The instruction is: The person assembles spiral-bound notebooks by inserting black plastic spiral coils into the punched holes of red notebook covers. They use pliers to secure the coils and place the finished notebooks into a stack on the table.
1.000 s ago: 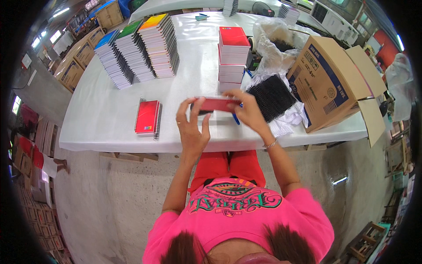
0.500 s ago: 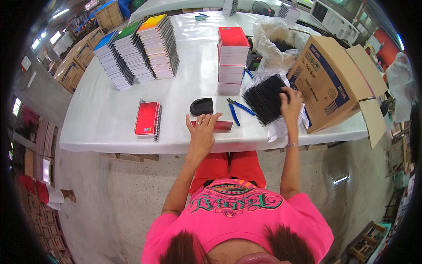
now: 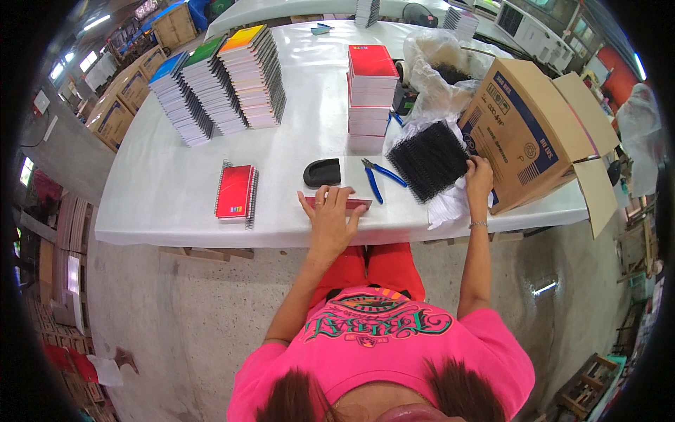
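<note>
My left hand point(image 3: 332, 214) reaches over a small red-covered notebook point(image 3: 358, 205) near the table's front edge, fingers on its far side and thumb at its right end; the hand hides much of it. My right hand point(image 3: 479, 178) is closed at the right edge of a dark pile of black spiral binding coils point(image 3: 427, 162), pinching coil ends there. Blue-handled cutting pliers point(image 3: 376, 186) lie between my hands. Just beyond my left hand sits a black curved block point(image 3: 323, 172). To the left, a red notebook point(image 3: 236, 191) lies with loose-looking coils along its sides.
A stack of red notebooks point(image 3: 371, 91) stands ahead. Blue point(image 3: 181, 98), green point(image 3: 214, 84) and yellow point(image 3: 252, 77) notebook stacks stand far left. An open cardboard box point(image 3: 524, 133) blocks the right, beside a clear plastic bag point(image 3: 443, 70). The white table point(image 3: 162, 204) ends just before me.
My right hand has moved from on top of the coil pile to its right edge, nearer me. My left hand has shifted slightly right and nearer me, its thumb now spread over the notebook.
</note>
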A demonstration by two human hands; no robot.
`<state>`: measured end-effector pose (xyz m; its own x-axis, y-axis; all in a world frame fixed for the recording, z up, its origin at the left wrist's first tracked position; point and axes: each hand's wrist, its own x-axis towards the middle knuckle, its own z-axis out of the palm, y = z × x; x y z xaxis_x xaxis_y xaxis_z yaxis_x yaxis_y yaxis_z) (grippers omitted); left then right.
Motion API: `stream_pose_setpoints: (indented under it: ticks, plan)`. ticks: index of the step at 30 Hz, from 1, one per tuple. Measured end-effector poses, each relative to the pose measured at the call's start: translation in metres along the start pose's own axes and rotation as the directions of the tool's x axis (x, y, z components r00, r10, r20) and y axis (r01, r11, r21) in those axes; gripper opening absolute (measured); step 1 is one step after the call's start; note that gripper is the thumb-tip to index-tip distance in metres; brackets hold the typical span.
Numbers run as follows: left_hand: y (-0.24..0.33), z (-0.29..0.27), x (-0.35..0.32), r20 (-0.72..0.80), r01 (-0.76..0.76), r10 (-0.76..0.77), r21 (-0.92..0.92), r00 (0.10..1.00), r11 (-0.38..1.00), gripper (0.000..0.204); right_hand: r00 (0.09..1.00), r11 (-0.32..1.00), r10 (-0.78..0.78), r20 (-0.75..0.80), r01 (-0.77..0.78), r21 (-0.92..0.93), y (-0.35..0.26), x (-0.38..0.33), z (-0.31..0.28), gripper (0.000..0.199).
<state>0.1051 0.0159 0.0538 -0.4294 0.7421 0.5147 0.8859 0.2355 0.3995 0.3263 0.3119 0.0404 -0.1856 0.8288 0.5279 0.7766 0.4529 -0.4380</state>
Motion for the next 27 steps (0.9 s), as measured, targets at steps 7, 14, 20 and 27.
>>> stream_pose_setpoints:
  ticks: [7,14,20,27]
  plan:
    - [0.004,0.023,0.004,-0.087,0.106,-0.103,0.041,0.991,0.993,0.053,0.998,0.916,-0.066,0.003,0.059,0.396,-0.011,-0.003,-0.022,0.027]
    - [0.004,0.030,0.005,-0.173,0.120,-0.115,0.021,0.978,0.993,0.053,0.931,0.599,-0.054,0.362,-0.260,0.757,-0.075,-0.027,-0.072,0.039]
    - [0.004,0.032,0.007,-0.161,0.121,-0.115,0.026,0.980,0.992,0.050,0.981,0.328,-0.011,0.194,-0.180,0.928,-0.115,-0.040,-0.075,0.044]
    - [0.000,0.030,0.008,-0.188,0.097,-0.099,-0.022,0.977,0.995,0.040,0.831,0.484,-0.363,0.422,-0.220,0.847,-0.129,-0.060,-0.037,0.033]
